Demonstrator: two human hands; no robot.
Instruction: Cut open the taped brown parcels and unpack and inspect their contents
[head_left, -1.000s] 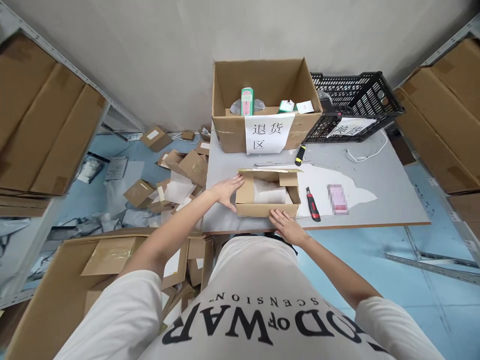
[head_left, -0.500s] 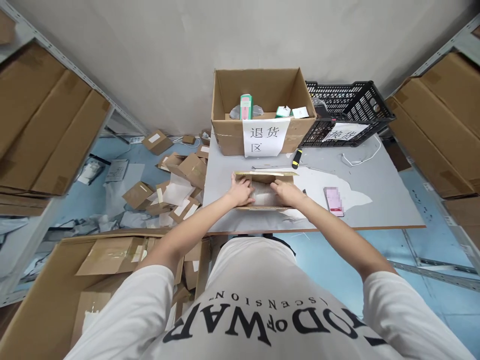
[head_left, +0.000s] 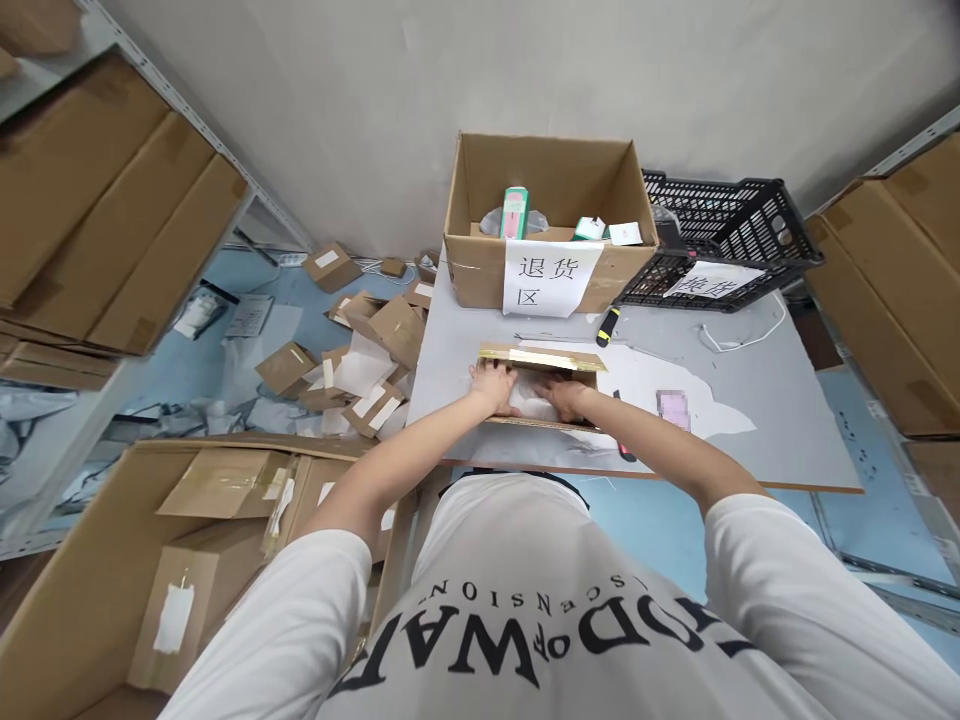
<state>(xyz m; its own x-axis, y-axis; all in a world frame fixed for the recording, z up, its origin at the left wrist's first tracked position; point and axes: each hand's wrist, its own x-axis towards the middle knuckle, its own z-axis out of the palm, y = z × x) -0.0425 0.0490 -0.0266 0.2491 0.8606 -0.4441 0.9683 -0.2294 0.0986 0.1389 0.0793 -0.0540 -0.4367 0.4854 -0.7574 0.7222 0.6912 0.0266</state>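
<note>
Small carton | white wrapping inside | left fingers at opening, right fingers within, grips unclear | large box: green-pink package

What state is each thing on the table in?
Small cardboard box, open, left hand and right hand at opening.
Large cardboard box, open, holding small boxes.
Black plastic crate, open.
Yellow utility knife, lying down, blade unclear.
Red utility knife, lying down, partly hidden.
Smartphone, lying flat.
White cable, lying curved.

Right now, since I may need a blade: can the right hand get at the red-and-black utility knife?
Probably yes: the knife lies beside the small box, partly hidden by the right forearm. The right hand reaches into that box, so would likely need to come out first.
</note>
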